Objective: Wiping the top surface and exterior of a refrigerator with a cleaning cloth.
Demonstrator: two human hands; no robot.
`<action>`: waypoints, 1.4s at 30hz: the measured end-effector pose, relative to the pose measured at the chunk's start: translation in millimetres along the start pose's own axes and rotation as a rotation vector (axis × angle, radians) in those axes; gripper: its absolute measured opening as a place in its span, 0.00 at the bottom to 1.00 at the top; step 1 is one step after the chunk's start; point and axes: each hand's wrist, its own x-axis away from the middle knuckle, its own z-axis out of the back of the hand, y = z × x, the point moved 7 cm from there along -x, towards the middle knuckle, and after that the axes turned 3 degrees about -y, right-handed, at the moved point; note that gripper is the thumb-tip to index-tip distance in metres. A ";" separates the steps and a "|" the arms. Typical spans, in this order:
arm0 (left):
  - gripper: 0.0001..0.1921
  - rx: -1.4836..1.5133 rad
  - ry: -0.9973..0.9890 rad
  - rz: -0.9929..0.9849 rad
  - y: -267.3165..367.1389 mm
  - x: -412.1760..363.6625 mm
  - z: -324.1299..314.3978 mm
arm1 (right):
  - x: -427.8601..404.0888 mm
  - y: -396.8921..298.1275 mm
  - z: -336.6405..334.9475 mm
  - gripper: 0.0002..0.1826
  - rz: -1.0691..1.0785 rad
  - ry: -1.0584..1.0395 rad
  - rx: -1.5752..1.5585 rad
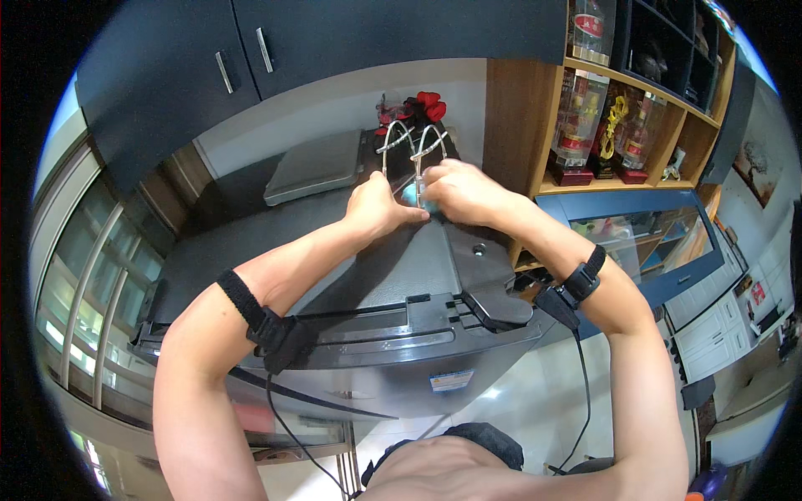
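A metal wire rack (418,166) with looped, curved arms stands on the dark top of a refrigerator (382,269). My left hand (376,203) grips its left side low down, thumb stretched to the right across the front; the other fingertips are hidden behind. On the rack's right, my right hand (460,191) is slightly blurred and closed around a light blue cloth (410,194). Part of that cloth shows between the rack's uprights. The rack's base is mostly covered by my hands.
Behind the rack are red artificial flowers (431,106). A flat grey case (316,166) lies to the left. Dark wall cabinets (401,31) hang above. At right, a wooden shelf (548,125) holds boxed bottles (573,134). A raised hinge cover (495,307) sits at the refrigerator's front right.
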 end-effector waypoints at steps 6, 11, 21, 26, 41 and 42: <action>0.43 -0.019 0.037 0.013 -0.4 3.2 1.2 | 1.0 22.5 -8.0 0.12 -0.203 -0.059 0.158; 0.43 -0.055 -0.004 0.049 -2.5 2.7 3.1 | -3.5 -5.0 1.4 0.09 0.081 0.007 -0.104; 0.44 0.071 -0.089 0.081 -15.9 5.5 4.0 | 36.9 50.0 26.2 0.13 -0.305 -0.235 -0.238; 0.43 0.375 -0.266 0.103 -11.4 18.4 8.3 | 65.5 106.2 11.7 0.18 -0.649 0.141 -0.452; 0.42 0.106 0.055 0.264 -70.5 10.0 43.2 | 8.0 2.8 9.3 0.15 0.044 -0.069 -0.490; 0.39 0.204 0.024 0.258 -75.0 11.6 41.6 | 2.3 -2.8 7.9 0.16 0.074 -0.072 -0.531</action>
